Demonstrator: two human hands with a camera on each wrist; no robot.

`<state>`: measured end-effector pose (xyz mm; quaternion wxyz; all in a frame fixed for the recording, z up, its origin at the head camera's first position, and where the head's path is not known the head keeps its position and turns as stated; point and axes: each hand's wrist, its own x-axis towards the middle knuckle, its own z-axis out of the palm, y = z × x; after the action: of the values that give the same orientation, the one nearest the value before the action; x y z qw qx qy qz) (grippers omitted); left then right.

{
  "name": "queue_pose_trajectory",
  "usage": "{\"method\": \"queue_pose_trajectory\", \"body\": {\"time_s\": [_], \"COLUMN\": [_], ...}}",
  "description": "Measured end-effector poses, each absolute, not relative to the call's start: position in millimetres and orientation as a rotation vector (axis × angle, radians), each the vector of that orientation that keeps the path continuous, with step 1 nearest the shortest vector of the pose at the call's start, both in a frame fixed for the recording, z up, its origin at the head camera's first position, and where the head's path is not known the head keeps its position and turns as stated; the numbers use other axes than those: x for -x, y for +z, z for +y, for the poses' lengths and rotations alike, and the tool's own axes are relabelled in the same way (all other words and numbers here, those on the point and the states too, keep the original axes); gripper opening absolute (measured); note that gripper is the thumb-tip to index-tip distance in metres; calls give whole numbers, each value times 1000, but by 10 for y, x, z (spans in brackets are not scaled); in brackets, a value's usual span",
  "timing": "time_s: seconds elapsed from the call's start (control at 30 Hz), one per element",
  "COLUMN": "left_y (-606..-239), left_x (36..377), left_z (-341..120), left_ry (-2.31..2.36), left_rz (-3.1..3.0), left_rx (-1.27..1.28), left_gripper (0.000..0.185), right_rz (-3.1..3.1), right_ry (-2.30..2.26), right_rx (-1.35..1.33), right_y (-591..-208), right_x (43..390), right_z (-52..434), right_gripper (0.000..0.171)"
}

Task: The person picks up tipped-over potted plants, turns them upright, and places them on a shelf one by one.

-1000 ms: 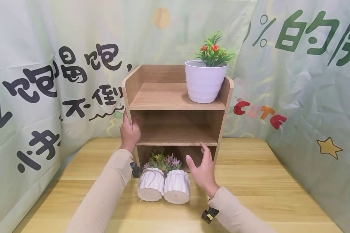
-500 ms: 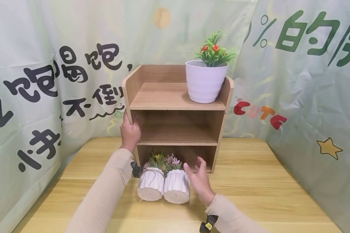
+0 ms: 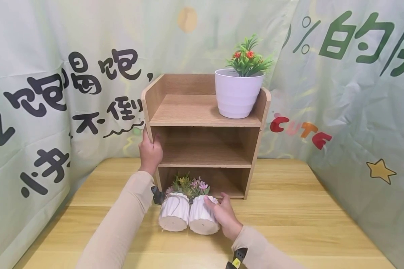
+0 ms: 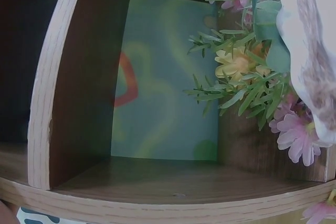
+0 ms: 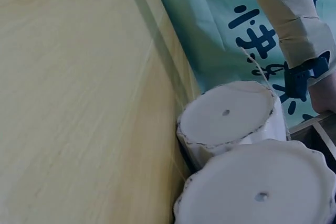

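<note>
Two white fluted flowerpots with artificial flowers lie on their sides before the shelf's lowest compartment. The left pot and right pot show their flat bases to the head camera; their pink and yellow flowers point toward the shelf. My left hand grips the left side panel of the wooden shelf, its thumb around the front edge. My right hand is at the right pot, thumb over its upper side, other fingers extended on the pot's right. Whether those fingers touch the pot is hidden.
A larger white pot with a green, red-flowered plant stands upright at the right of the shelf's top board. The wooden table extends around the shelf. Printed curtains hang behind and at both sides.
My right hand has come down and left, from before the middle board to the right pot, its thumb now over it. The left hand and both pots have stayed in place.
</note>
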<state>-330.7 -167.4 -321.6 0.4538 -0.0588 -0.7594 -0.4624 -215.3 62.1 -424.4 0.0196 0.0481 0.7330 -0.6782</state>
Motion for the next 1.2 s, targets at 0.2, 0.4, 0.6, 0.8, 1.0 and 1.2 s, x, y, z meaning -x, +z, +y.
{"method": "queue_pose_trajectory", "body": {"time_s": [0.2, 0.4, 0.6, 0.8, 1.0, 1.2], "left_y": [-3212, -3209, -3222, -3228, -3219, -3214], "left_x": [3307, 3306, 3304, 3315, 3319, 3315], "left_z": [-1666, -1668, -1675, -1676, -1676, -1663], "left_ry": [-1138, -1132, -1128, -1131, -1136, -1141], "left_rz": [-1868, -1863, -1863, -1864, -1868, -1877], "left_rx": [153, 165, 162, 167, 164, 146], "left_gripper": [43, 43, 43, 42, 42, 43], "right_rz": [2339, 2309, 2274, 2240, 2221, 2175], "right_ry": [-1971, -1909, -1910, -1956, -1967, -2006], "right_rx": [-128, -102, -114, -98, -54, 12], "right_y": [-4269, -4287, -4296, -4333, -4341, -4376], "right_x": [2143, 2140, 2143, 2161, 2158, 2147], "right_z": [608, 592, 577, 596, 618, 645], "right_gripper": [106, 108, 103, 81, 62, 44]}}
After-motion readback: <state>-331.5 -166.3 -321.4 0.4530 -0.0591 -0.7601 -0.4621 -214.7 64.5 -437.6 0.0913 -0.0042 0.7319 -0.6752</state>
